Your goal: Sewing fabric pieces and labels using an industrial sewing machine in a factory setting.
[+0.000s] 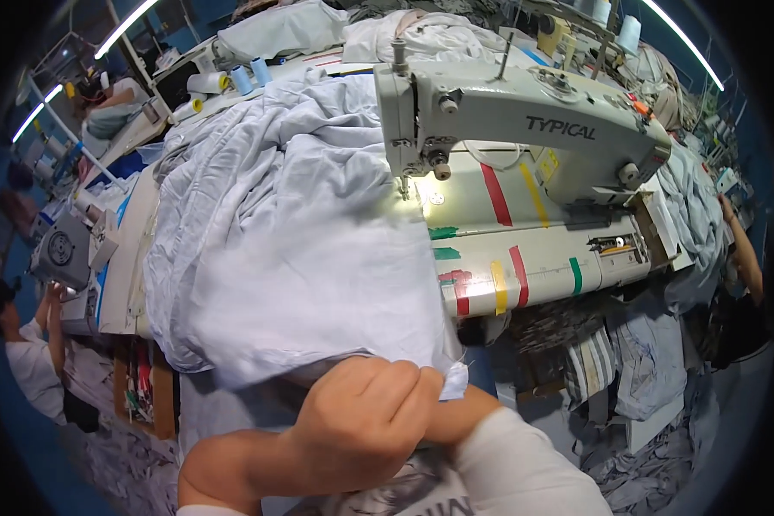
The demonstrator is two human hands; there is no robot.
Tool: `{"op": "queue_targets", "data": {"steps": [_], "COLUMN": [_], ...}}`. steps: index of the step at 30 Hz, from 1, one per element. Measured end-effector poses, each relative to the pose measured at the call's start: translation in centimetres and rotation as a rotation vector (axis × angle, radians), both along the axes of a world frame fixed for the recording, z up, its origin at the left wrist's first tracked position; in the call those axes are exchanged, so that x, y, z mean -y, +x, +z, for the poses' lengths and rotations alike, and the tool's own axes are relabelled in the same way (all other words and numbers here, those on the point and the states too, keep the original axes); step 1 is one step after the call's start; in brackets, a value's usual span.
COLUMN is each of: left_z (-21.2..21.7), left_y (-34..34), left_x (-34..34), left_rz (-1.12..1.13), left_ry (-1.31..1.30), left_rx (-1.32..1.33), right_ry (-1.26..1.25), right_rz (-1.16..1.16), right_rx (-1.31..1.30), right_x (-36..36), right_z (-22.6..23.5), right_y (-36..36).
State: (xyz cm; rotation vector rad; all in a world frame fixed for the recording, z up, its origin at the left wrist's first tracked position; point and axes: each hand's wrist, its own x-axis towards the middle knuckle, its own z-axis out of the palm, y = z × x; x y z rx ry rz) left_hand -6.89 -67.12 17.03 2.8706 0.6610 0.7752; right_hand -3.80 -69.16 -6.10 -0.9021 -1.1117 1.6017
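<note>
A large pale grey-blue fabric (pixel 284 232) lies bunched over the sewing table (pixel 542 258), and its near edge hangs toward me. My left hand (pixel 365 417) is closed in a fist on that near edge, low in the middle of the view. My right hand (pixel 450 419) sits just behind it, mostly hidden, with only the wrist and a white sleeve showing. A small white tag (pixel 454 379) sticks out of the fabric edge by my fingers. The white sewing machine (pixel 525 120) stands beyond, with its needle (pixel 402 186) at the fabric's right edge under a lamp.
Coloured tape strips mark the table top (pixel 500 286). Blue thread cones (pixel 251 76) stand at the back left. Folded cloth pieces (pixel 615 361) hang below the table on the right. Another person (pixel 26 353) works at the left and another person's arm (pixel 744 254) shows at the right.
</note>
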Motion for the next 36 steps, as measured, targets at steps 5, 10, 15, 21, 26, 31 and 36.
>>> {"op": "queue_targets", "data": {"steps": [5,10,15,21,26,31,36], "left_z": [-2.5,-6.2,-8.7,-11.0,-11.1,-11.6,-10.8], "left_y": [-1.0,-2.2,-1.6,-0.5,0.0,0.0,0.0], "left_x": [2.2,2.4,2.6,2.9,2.9,3.6,3.5], "left_rz": [0.003,-0.064,-0.082,-0.127,-0.117,-0.035,-0.066], "left_ry": [-0.081,-0.155,-0.189,-0.297,-0.337,-0.289,-0.378], "left_rx": [-0.121,-0.096,-0.115,-0.024,-0.046,0.023,-0.102], "right_ry": [0.025,0.027,0.465,0.931,0.913,0.886,0.785], "right_rz": [-0.089,-0.120,-0.455,-0.396,-0.351,-0.320,-0.482], "right_rx": [0.234,0.499,0.883,1.119,1.082,1.048,1.080], "right_x": [-2.6,4.6,7.8,7.3,7.0,7.3,7.5], "right_z": [4.3,4.1,6.5,9.9,9.4,9.5,10.6], "right_y": [-1.9,8.5,14.0,14.7,15.9,16.3,15.0]}}
